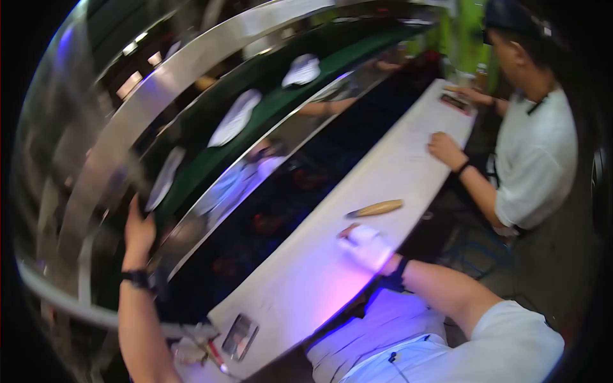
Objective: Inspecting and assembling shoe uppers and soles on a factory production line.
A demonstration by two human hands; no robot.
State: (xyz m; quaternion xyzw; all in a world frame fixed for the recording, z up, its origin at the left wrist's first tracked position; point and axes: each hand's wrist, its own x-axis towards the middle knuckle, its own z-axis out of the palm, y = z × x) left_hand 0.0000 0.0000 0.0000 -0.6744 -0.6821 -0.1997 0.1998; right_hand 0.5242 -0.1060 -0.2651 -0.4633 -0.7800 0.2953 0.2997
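My left hand (139,231), bare with a dark wristband, reaches up to the near end of a pale shoe sole (165,179) on a green conveyor belt (271,113). Its thumb and fingers look spread apart; blur hides whether they touch the sole. My right hand (367,247) lies low over the white worktable (300,255), its fingers curled in. Something white covers most of it, a glove or a cloth. Just beyond it rests a tool with a wooden handle (382,207) and a dark tip.
More pale soles (235,119) lie farther along the belt, beneath a curved metal hood (166,80). A phone (240,337) and a red-and-white pen-like stick (217,356) are at the table's near end. On the right a co-worker (536,140) leans on the table.
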